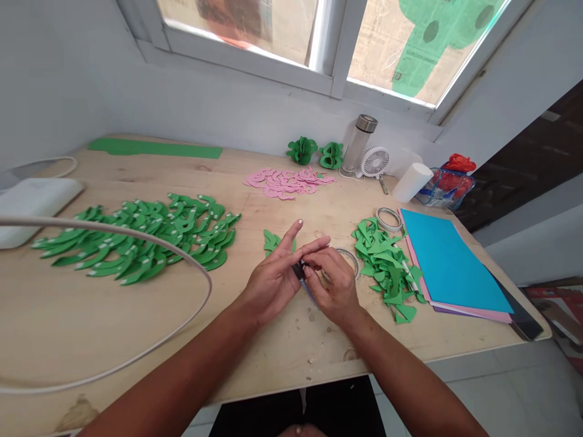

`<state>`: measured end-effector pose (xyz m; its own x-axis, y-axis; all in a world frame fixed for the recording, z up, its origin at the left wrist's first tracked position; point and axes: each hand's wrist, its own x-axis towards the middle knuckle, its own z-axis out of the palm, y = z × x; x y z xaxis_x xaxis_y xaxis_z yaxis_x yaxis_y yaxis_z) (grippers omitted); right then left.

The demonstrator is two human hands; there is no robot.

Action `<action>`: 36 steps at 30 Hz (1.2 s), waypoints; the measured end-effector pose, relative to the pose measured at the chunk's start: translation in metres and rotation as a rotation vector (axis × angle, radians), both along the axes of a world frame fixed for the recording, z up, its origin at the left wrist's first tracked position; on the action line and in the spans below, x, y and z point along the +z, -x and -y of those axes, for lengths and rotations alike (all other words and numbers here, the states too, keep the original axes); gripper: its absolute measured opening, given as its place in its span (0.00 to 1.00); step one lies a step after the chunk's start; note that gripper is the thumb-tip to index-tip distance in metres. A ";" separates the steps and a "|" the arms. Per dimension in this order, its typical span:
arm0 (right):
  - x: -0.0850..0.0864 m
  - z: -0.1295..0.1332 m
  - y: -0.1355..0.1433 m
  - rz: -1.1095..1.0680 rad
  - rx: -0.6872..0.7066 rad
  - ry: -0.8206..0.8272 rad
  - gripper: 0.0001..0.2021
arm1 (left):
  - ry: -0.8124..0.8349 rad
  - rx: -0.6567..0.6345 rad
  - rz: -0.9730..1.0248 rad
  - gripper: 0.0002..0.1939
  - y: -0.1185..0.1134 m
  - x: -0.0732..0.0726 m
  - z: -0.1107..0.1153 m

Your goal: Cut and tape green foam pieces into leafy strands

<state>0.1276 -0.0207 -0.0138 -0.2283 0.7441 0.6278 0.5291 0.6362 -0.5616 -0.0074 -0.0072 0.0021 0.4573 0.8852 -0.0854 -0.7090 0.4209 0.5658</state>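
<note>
My left hand [276, 276] is palm up over the wooden table [273, 358], its fingers stretched out and apart. A small dark object [299, 271] lies against its palm and fingers; what it is I cannot make out. My right hand [334, 279] has its fingertips pinched on that dark object. Behind the hands are a few green paper pieces [271, 240], partly hidden by my left hand. A roll of tape [350, 261] lies just beyond my right hand, partly covered by it.
Green strips [150, 237] with white tabs spread at left, behind a cable [182, 246]. Pink cutouts [291, 182] lie farther back, near a bottle [357, 145] and fan [375, 161]. Green scraps [387, 261] and blue sheets [450, 261] are at right.
</note>
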 end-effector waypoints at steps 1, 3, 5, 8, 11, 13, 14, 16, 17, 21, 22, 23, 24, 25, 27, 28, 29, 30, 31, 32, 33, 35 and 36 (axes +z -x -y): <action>0.000 0.000 0.000 0.000 -0.001 0.005 0.06 | -0.002 -0.001 -0.002 0.34 0.000 0.000 0.000; 0.000 0.000 0.000 -0.002 -0.003 0.015 0.06 | -0.008 -0.001 -0.007 0.34 0.000 0.000 0.000; 0.000 0.000 0.001 -0.011 -0.004 0.024 0.05 | -0.012 -0.003 -0.012 0.34 0.000 0.001 0.001; 0.000 0.001 0.001 -0.036 -0.001 0.037 0.05 | -0.008 0.001 -0.014 0.35 0.000 0.002 0.001; 0.000 0.001 0.000 -0.049 -0.012 0.054 0.05 | -0.002 0.008 -0.011 0.34 0.000 0.003 0.001; 0.000 0.000 0.000 -0.045 -0.017 0.060 0.05 | 0.002 0.009 -0.010 0.34 0.000 0.002 0.001; 0.000 0.000 0.000 -0.044 -0.017 0.061 0.05 | 0.003 0.011 -0.010 0.34 0.000 0.002 0.001; 0.000 0.000 0.001 -0.044 -0.010 0.062 0.06 | 0.004 0.018 -0.008 0.34 0.000 0.002 0.001; 0.000 0.000 0.001 -0.045 -0.008 0.062 0.07 | 0.004 0.020 -0.009 0.34 0.000 0.002 0.001; -0.001 0.000 0.001 -0.049 -0.019 0.072 0.07 | 0.018 0.033 -0.032 0.33 0.000 0.003 0.001; -0.001 0.000 0.001 -0.053 -0.022 0.078 0.08 | 0.021 0.038 -0.038 0.33 0.000 0.004 0.001; -0.001 0.000 0.001 -0.058 -0.022 0.085 0.08 | 0.023 0.043 -0.042 0.34 -0.001 0.004 0.001; -0.001 0.000 0.001 -0.063 -0.021 0.093 0.08 | 0.025 0.047 -0.045 0.34 -0.001 0.005 0.001; -0.002 0.000 0.001 -0.070 -0.019 0.102 0.08 | 0.027 0.049 -0.047 0.34 -0.001 0.005 0.002; -0.002 0.000 0.001 -0.088 -0.011 0.120 0.08 | 0.036 0.052 -0.054 0.34 -0.001 0.006 0.002; -0.002 0.000 0.001 -0.097 -0.007 0.127 0.08 | 0.040 0.053 -0.055 0.33 -0.001 0.007 0.002; -0.003 0.000 0.001 -0.103 -0.002 0.132 0.08 | 0.043 0.054 -0.054 0.33 -0.001 0.007 0.002; -0.003 0.000 0.001 -0.105 0.003 0.135 0.07 | 0.044 0.053 -0.051 0.33 -0.001 0.007 0.002; -0.002 0.000 0.002 -0.104 0.007 0.136 0.07 | 0.045 0.051 -0.046 0.33 -0.001 0.007 0.002; -0.002 0.000 0.002 -0.103 0.011 0.136 0.07 | 0.044 0.048 -0.042 0.33 -0.001 0.007 0.002; -0.002 0.000 0.002 -0.103 0.013 0.136 0.07 | 0.044 0.047 -0.040 0.33 -0.001 0.007 0.002; -0.001 0.000 0.001 -0.111 0.004 0.135 0.06 | 0.038 0.046 -0.041 0.34 0.000 0.006 0.001; -0.001 0.000 0.001 -0.113 -0.008 0.132 0.06 | 0.034 0.049 -0.041 0.34 0.000 0.006 0.001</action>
<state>0.1267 -0.0207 -0.0150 -0.1556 0.8231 0.5462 0.4628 0.5493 -0.6958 -0.0070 -0.0082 0.0079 0.4094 0.9025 -0.1338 -0.7053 0.4061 0.5810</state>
